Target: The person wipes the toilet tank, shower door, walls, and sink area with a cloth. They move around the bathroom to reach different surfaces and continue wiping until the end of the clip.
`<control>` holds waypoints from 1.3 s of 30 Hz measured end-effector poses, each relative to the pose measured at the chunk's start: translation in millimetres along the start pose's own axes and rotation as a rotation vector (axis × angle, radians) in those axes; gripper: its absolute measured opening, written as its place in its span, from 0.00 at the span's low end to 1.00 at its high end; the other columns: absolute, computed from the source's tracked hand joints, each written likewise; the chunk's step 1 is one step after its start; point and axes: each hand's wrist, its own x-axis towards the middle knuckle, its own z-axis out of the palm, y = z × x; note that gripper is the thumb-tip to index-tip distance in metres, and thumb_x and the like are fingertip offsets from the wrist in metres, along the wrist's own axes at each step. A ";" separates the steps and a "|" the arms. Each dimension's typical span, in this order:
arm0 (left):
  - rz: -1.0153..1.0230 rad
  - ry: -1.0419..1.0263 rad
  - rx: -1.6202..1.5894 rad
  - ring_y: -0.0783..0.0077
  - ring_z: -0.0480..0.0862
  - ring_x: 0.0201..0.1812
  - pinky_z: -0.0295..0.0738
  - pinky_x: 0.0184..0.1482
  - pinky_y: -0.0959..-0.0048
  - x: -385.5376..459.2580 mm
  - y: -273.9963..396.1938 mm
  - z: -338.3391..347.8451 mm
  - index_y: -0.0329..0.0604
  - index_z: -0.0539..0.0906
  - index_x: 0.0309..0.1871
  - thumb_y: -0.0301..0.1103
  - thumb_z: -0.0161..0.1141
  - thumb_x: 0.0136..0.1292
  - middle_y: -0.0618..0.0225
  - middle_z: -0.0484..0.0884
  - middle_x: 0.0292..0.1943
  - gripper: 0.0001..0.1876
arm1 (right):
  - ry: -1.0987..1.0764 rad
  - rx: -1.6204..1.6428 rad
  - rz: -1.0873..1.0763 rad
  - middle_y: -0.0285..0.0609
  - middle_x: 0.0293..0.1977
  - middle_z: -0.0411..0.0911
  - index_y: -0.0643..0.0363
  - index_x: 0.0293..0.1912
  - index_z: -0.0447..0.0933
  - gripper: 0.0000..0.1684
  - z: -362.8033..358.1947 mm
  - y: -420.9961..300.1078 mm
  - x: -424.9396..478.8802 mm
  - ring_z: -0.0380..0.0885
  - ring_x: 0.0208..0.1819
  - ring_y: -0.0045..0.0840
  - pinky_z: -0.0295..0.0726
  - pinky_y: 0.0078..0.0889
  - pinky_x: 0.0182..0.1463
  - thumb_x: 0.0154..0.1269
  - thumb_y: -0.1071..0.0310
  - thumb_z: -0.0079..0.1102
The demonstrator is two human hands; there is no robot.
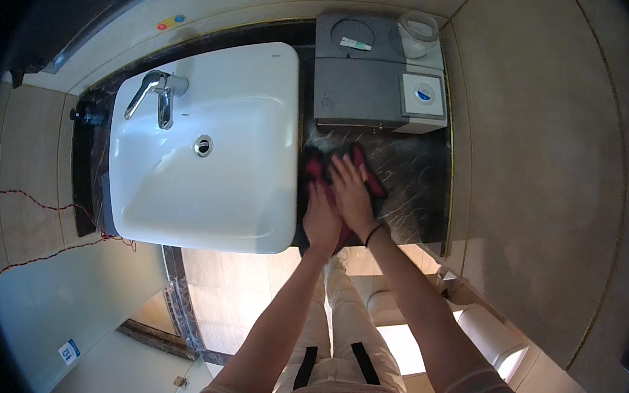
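A dark red and black cloth (pixel 371 170), or a garment of fabric, lies bunched on the dark marble counter (pixel 414 189) to the right of the sink. My left hand (pixel 322 217) rests on its near left part, by the sink's right rim, fingers pointing away from me. Over its middle is my right hand (pixel 351 191), palm down with the fingers somewhat spread and a thin black band on the wrist. Both hands touch the cloth and look slightly blurred. Whether the fingers grip it is hidden.
A white washbasin (pixel 224 188) with a chrome faucet (pixel 165 94) fills the left. Behind my hands stands a grey box (pixel 358 93) with a small tube (pixel 356 44) and a clear jar (pixel 419 33) on top. A dark bottle (pixel 92 115) is at the far left; a tiled wall (pixel 539 161) bounds the right.
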 end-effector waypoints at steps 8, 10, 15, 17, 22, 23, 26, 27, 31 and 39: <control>0.182 -0.216 0.042 0.46 0.80 0.48 0.78 0.47 0.58 -87.0 23.4 2.1 0.38 0.73 0.61 0.41 0.53 0.67 0.45 0.77 0.50 0.23 | -0.126 -0.081 0.125 0.42 0.72 0.54 0.55 0.64 0.68 0.29 -36.4 29.1 -107.5 0.48 0.75 0.40 0.41 0.62 0.73 0.66 0.56 0.54; 0.234 -0.305 -0.032 0.52 0.81 0.49 0.78 0.48 0.60 -64.4 44.0 12.4 0.43 0.74 0.61 0.41 0.54 0.66 0.52 0.77 0.53 0.22 | -0.065 -0.123 0.245 0.42 0.72 0.53 0.56 0.65 0.66 0.28 -53.5 48.3 -103.2 0.49 0.74 0.41 0.46 0.55 0.75 0.67 0.59 0.52; 0.486 -0.296 0.003 0.60 0.83 0.49 0.80 0.45 0.65 -21.2 46.4 23.1 0.44 0.75 0.61 0.40 0.51 0.68 0.56 0.76 0.59 0.21 | 0.227 -0.106 0.447 0.43 0.69 0.59 0.58 0.62 0.67 0.24 -33.7 47.2 -90.1 0.55 0.71 0.43 0.53 0.49 0.72 0.68 0.65 0.51; 0.468 -0.356 0.001 0.61 0.83 0.48 0.81 0.43 0.67 -24.3 34.4 17.3 0.44 0.75 0.62 0.40 0.50 0.68 0.56 0.75 0.61 0.21 | 0.312 -0.087 0.505 0.43 0.68 0.61 0.58 0.60 0.69 0.22 -22.8 28.9 -96.9 0.58 0.68 0.44 0.56 0.50 0.70 0.68 0.67 0.50; 0.172 -0.381 -0.047 0.51 0.82 0.47 0.80 0.46 0.59 -120.5 -18.6 3.3 0.31 0.72 0.60 0.29 0.52 0.63 0.43 0.73 0.60 0.22 | 0.125 0.116 0.241 0.47 0.57 0.70 0.62 0.50 0.75 0.15 -14.7 -20.3 -128.8 0.67 0.54 0.44 0.66 0.46 0.59 0.62 0.73 0.54; 0.181 -0.288 -0.074 0.48 0.81 0.48 0.78 0.48 0.58 -139.2 -36.6 5.6 0.30 0.72 0.60 0.28 0.53 0.62 0.41 0.73 0.59 0.22 | 0.085 0.202 0.198 0.48 0.56 0.70 0.62 0.49 0.75 0.14 -12.0 -27.5 -130.0 0.68 0.52 0.44 0.67 0.47 0.57 0.62 0.73 0.55; 0.077 -0.165 -0.137 0.41 0.74 0.56 0.69 0.59 0.51 -186.4 -56.3 -33.3 0.30 0.72 0.59 0.23 0.51 0.62 0.40 0.72 0.58 0.20 | 0.033 0.340 0.017 0.49 0.52 0.72 0.63 0.47 0.76 0.13 -21.6 -57.8 -137.9 0.70 0.49 0.42 0.70 0.45 0.53 0.61 0.75 0.57; 0.038 -0.132 -0.162 0.38 0.72 0.57 0.66 0.61 0.48 -193.8 -63.6 -43.2 0.30 0.72 0.59 0.22 0.51 0.63 0.38 0.72 0.57 0.20 | 0.030 0.370 -0.059 0.49 0.50 0.72 0.63 0.46 0.76 0.13 -33.9 -75.0 -133.5 0.71 0.48 0.42 0.71 0.44 0.52 0.60 0.76 0.57; 0.024 0.237 -0.181 0.34 0.70 0.52 0.62 0.58 0.45 -170.0 -35.8 -124.5 0.30 0.71 0.58 0.25 0.53 0.64 0.36 0.68 0.56 0.19 | 0.192 0.335 -0.275 0.45 0.53 0.73 0.60 0.49 0.78 0.18 -78.3 -128.1 -98.8 0.72 0.48 0.39 0.71 0.42 0.51 0.57 0.75 0.61; -0.439 0.590 -0.486 0.43 0.65 0.64 0.58 0.67 0.59 -59.4 -90.6 -124.5 0.31 0.64 0.68 0.38 0.60 0.66 0.40 0.66 0.60 0.31 | -0.145 -0.077 -0.263 0.55 0.70 0.55 0.55 0.69 0.62 0.37 -35.9 -173.9 -28.1 0.53 0.72 0.50 0.50 0.62 0.72 0.63 0.59 0.59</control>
